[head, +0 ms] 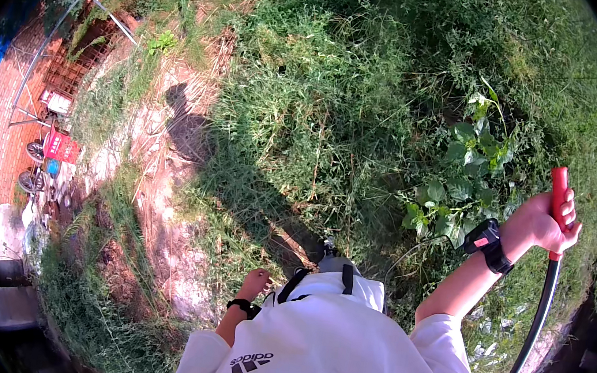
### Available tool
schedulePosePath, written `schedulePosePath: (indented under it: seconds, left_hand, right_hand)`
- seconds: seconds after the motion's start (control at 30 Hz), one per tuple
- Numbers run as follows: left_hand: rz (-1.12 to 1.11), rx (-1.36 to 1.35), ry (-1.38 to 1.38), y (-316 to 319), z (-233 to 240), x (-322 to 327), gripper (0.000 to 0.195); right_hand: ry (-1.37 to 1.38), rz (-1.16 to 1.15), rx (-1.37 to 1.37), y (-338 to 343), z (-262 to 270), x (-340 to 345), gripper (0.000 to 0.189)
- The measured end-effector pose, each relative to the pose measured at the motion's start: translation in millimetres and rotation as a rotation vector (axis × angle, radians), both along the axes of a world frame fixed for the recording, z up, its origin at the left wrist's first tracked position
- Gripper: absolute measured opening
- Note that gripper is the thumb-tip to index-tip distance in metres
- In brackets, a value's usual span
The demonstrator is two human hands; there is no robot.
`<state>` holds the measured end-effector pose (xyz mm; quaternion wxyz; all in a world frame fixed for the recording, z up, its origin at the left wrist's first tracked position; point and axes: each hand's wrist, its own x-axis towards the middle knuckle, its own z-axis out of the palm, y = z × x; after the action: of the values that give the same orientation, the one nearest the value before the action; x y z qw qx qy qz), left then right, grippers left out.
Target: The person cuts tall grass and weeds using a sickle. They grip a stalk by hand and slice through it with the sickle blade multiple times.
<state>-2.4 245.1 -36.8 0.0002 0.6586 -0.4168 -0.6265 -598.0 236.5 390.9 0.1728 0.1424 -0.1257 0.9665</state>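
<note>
At the right, my right hand (554, 221) is closed round the red grip of a sickle (543, 308). Its dark, curved shaft runs down from the fist, and the metal blade lies at the bottom right, partly past the sleeve. My left hand (256, 284) hangs low beside my white shirt, fingers partly curled; whether anything lies within them cannot be told. Dense green weeds (306, 121) spread in front of me, and a broad-leaved plant (458, 193) grows among them, left of the right hand. Both wrists wear black bands.
A bare dirt strip with dry stalks (167, 171) runs along the left. Beyond it are a red box-like thing (61, 147) by small wheels, a metal frame (49, 47) and a brick wall (5, 120). Grey blocks (9, 305) stand at the lower left.
</note>
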Motion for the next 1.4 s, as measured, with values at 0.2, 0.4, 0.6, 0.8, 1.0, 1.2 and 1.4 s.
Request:
schedulePosePath:
  seconds: [0.2,0.4,0.6,0.8,1.0,1.2,1.4]
  left_hand:
    - [0.283,-0.046,-0.010,33.2,4.8,28.6,0.029]
    - [0.561,0.030,0.051,142.2,-21.5,65.8,0.027]
    - [0.662,0.158,0.026,265.4,-5.7,66.6,0.026]
    - [0.702,0.183,0.022,294.8,3.2,76.7,0.024]
    - [0.707,0.182,0.025,294.3,-13.0,94.5,0.023]
    - [0.704,0.125,0.051,276.3,-39.1,131.4,0.022]
    - [0.825,0.062,0.176,199.3,-80.8,171.9,0.018]
  right_hand:
    - [-0.200,0.721,0.436,-148.0,-158.9,139.6,0.027]
    - [-0.627,1.750,1.449,-138.6,-361.2,290.0,0.012]
    - [0.347,2.892,1.199,-30.9,-392.6,518.0,0.016]
    - [2.201,1.793,1.285,-42.5,-292.3,569.8,0.019]
    - [2.347,1.101,1.199,-72.3,-303.5,518.2,0.013]
    - [2.172,0.860,1.913,-75.3,-289.4,400.7,0.012]
    - [0.810,0.882,2.523,1.2,-320.3,268.1,0.032]
